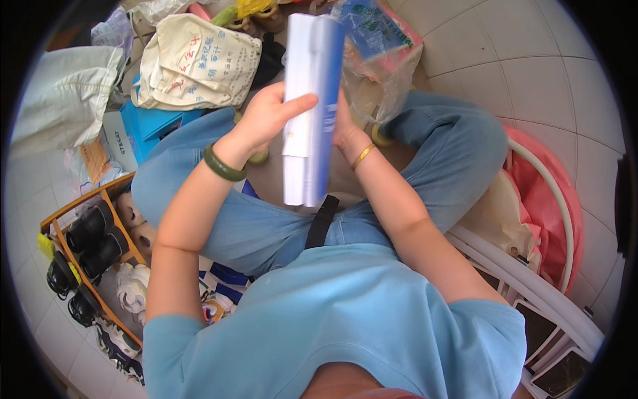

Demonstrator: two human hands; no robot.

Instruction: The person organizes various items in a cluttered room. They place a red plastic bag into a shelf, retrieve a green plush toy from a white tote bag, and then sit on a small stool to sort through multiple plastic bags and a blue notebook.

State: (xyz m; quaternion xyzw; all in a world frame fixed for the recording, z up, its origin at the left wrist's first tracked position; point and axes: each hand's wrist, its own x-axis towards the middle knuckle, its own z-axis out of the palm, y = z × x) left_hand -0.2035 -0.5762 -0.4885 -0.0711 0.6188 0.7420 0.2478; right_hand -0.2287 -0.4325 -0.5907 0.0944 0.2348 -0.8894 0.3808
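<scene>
A thick stack of books or booklets [299, 65], with white page edges and a blue cover on the right side, stands upright between both hands, slightly blurred. My left hand [271, 112], above a green bangle, grips its left side with the thumb across the page edges. My right hand [345, 119], with a gold bracelet at the wrist, presses against the blue cover; its fingers are mostly hidden. Beyond the stack on the left lies a cream canvas bag [199, 65] bearing writing. A clear plastic bag [374, 85] is just beyond my right hand.
A wooden shoe rack [94, 284] holding several shoes stands at the left. Near my left knee is a blue folder or box [144, 129]. A pale cloth bag [65, 99] lies at the far left. At the right are a pink fabric item [548, 199] and white metal tubing [533, 284] by the tiled wall.
</scene>
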